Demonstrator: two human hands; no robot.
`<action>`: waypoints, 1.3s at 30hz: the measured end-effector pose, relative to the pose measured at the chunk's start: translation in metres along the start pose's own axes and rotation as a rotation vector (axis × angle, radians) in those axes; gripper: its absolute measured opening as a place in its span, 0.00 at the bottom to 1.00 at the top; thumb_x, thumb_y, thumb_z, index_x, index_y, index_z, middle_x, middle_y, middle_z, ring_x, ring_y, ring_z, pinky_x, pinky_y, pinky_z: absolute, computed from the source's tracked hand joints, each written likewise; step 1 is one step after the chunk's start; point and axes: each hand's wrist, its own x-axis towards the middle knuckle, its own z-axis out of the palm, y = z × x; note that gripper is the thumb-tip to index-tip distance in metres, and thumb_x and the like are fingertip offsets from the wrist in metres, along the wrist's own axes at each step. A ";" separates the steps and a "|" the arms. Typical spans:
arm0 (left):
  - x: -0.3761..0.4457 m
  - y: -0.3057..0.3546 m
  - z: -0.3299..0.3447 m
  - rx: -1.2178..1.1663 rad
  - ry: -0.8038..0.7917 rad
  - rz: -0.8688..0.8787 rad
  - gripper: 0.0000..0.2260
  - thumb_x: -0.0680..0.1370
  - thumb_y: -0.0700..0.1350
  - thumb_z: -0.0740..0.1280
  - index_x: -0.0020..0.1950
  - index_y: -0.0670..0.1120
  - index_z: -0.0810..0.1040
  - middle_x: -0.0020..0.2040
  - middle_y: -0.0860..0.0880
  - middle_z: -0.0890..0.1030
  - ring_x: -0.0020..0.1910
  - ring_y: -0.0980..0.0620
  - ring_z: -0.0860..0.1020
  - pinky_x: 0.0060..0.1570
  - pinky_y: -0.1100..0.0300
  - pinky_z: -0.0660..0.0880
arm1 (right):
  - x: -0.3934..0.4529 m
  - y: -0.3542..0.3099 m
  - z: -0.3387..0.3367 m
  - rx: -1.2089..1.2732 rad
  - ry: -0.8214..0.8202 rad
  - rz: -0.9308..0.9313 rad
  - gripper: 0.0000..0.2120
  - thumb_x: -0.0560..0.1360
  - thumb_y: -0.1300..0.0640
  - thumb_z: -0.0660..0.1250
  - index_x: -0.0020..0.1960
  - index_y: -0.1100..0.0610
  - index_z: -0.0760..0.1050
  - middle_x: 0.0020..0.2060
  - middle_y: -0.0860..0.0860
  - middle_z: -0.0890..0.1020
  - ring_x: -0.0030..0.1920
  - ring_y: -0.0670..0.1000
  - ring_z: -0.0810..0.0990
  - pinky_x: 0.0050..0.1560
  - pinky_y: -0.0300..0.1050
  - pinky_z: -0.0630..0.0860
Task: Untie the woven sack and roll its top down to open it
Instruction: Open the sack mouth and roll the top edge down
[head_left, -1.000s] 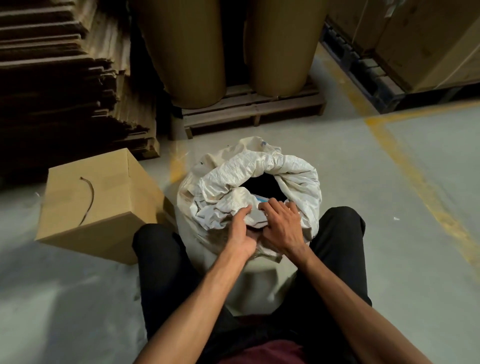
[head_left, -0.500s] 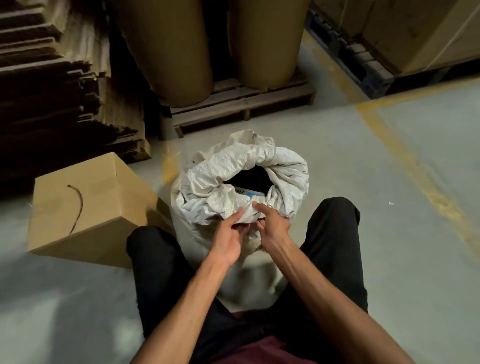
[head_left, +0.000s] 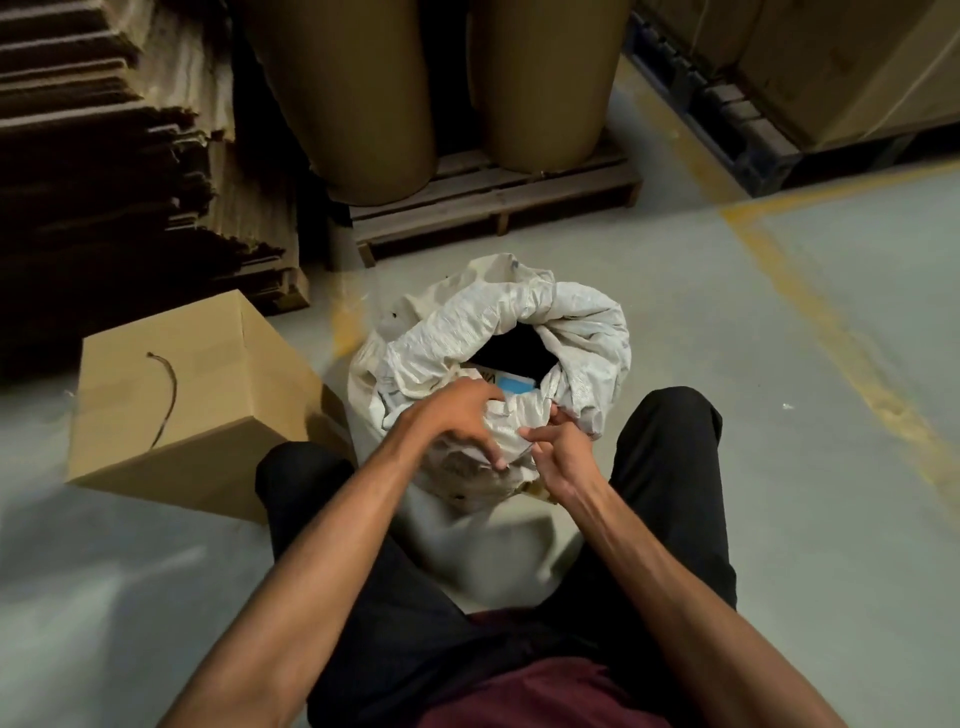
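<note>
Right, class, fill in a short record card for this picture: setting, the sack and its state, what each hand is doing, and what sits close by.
setting: concrete floor with yellow lines, a storage area
sack: white woven sack, upright between the person's knees, mouth open, top rolled into a thick rim
inside: something with a blue label, mostly hidden
left hand: left hand gripping the near rim
right hand: right hand pinching the near rim
nearby: cardboard box left of the sack; two brown drums on a wooden pallet behind
</note>
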 end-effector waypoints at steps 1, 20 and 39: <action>0.006 0.001 0.002 -0.008 -0.006 -0.003 0.45 0.53 0.65 0.82 0.67 0.50 0.78 0.60 0.52 0.82 0.58 0.50 0.79 0.55 0.58 0.74 | -0.005 -0.002 -0.001 -0.037 0.013 -0.007 0.25 0.70 0.83 0.60 0.59 0.64 0.76 0.53 0.62 0.84 0.49 0.61 0.86 0.36 0.48 0.83; 0.002 -0.017 0.065 0.341 0.791 0.413 0.07 0.66 0.47 0.74 0.38 0.48 0.77 0.33 0.50 0.75 0.32 0.47 0.74 0.46 0.52 0.71 | 0.049 -0.027 -0.012 -2.419 -0.223 -0.875 0.30 0.60 0.27 0.74 0.39 0.54 0.75 0.32 0.49 0.79 0.33 0.52 0.79 0.50 0.48 0.73; 0.014 -0.021 0.068 0.406 0.407 0.374 0.04 0.67 0.47 0.69 0.37 0.50 0.74 0.32 0.51 0.77 0.34 0.46 0.78 0.53 0.49 0.68 | 0.047 -0.017 -0.035 -2.370 -0.283 -1.020 0.37 0.57 0.41 0.77 0.61 0.50 0.70 0.50 0.50 0.77 0.46 0.55 0.79 0.53 0.54 0.72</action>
